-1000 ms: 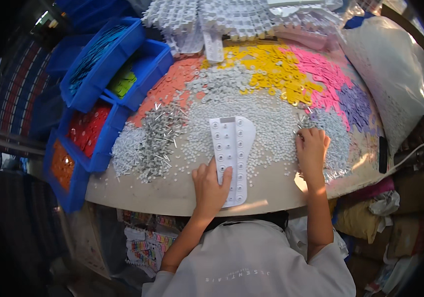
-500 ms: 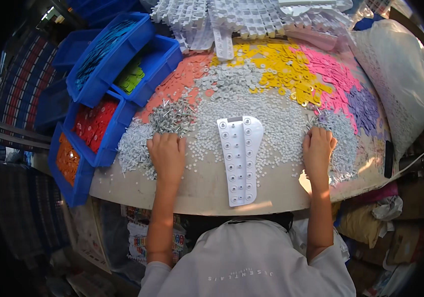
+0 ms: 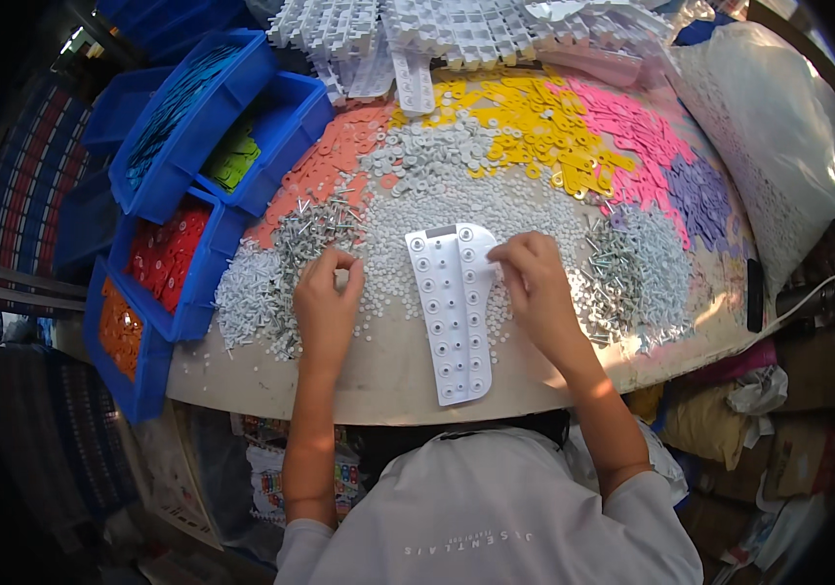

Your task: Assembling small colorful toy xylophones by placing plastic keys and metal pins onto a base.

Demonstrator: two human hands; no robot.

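The left hand [image 3: 328, 304] pinched screws [image 3: 315, 229] at ten o'clock of the white tray [image 3: 455, 312]. The right hand [image 3: 535, 283] gripped the tray's upper edge at two o'clock. The tray looked light and stiff; the screws, small and slippery.

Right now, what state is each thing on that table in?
White tray: flat between the hands, sockets facing up.
Left hand: fingers pinched at the screw pile.
Right hand: fingers touching tray's top corner.
Blue bins: open, holding coloured parts.
White bag: bulging.
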